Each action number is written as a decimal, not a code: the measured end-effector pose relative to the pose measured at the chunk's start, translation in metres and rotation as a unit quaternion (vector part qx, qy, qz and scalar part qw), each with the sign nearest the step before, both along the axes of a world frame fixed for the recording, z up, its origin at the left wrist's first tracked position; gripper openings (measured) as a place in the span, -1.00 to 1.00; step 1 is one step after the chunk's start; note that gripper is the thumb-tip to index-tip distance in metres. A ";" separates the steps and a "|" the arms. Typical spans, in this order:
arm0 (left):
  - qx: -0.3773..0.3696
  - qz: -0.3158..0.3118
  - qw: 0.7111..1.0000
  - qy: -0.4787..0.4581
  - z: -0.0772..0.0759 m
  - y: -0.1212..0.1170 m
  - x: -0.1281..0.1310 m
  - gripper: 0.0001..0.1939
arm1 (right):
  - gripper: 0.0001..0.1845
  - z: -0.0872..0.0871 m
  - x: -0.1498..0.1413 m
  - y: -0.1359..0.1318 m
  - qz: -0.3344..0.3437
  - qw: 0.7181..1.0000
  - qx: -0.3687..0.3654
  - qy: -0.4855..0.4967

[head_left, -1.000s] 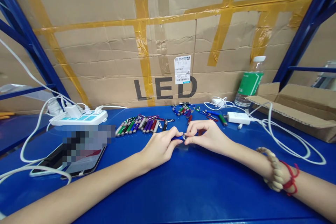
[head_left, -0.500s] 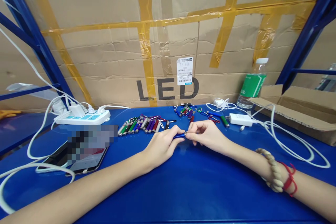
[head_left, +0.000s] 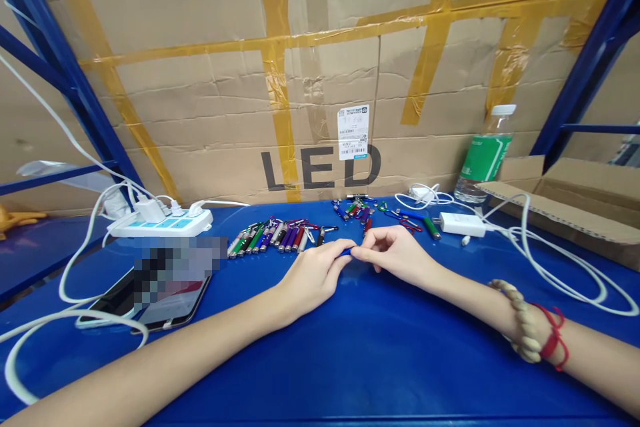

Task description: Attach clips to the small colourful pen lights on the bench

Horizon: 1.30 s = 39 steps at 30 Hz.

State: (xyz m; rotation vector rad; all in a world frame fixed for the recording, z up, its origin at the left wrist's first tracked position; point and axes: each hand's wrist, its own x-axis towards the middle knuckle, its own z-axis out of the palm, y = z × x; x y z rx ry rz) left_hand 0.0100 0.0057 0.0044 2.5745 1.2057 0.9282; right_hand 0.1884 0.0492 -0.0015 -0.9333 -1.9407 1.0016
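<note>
My left hand (head_left: 316, 278) is closed around a small blue keychain flashlight (head_left: 346, 252), most of which its fingers hide. At the flashlight's right end, my right hand (head_left: 397, 252) pinches the tip between thumb and forefinger. Whatever small part sits in that pinch is covered. Just beyond my left hand lies a row of metal keychain flashlights (head_left: 257, 240) in green, purple, blue, silver and red, with clips at their far ends. Behind my right hand is a loose heap of similar flashlights (head_left: 356, 211) and coloured clips.
On the left, a white power strip (head_left: 170, 223) with plugs and cables stands behind a phone (head_left: 175, 310). To the right are a white charger (head_left: 463, 224) with a looped cable, a green-labelled bottle (head_left: 484, 163) and an open cardboard box (head_left: 590, 227). A large cardboard sheet (head_left: 210, 107) closes off the back.
Less of the blue flashlight shows between my hands, as my left fingers cover more of it. My right hand has shifted slightly and still pinches its end. The view has moved a little.
</note>
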 end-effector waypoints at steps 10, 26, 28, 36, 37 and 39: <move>-0.025 0.044 0.998 0.028 0.002 -0.001 0.000 -0.73 | -0.71 0.004 0.001 -0.003 -0.003 1.000 0.029 -0.004; -0.046 0.001 0.999 0.023 0.004 -0.002 -0.002 -0.71 | -0.71 0.007 0.004 -0.004 0.009 1.000 -0.013 -0.005; -0.046 0.000 0.999 0.022 0.004 -0.002 -0.002 -0.71 | -0.70 0.006 0.004 -0.003 0.012 1.000 -0.009 -0.010; -0.034 0.026 0.998 0.050 0.004 -0.002 0.000 -0.75 | -0.68 0.001 0.004 0.000 0.017 0.999 0.002 -0.031; -0.030 0.030 0.998 0.054 0.004 -0.002 0.000 -0.75 | -0.68 0.000 0.004 0.000 0.016 0.999 0.003 -0.033; -0.025 0.036 0.997 0.059 0.003 -0.001 0.001 -0.75 | -0.67 -0.001 0.003 0.000 0.013 0.999 0.008 -0.037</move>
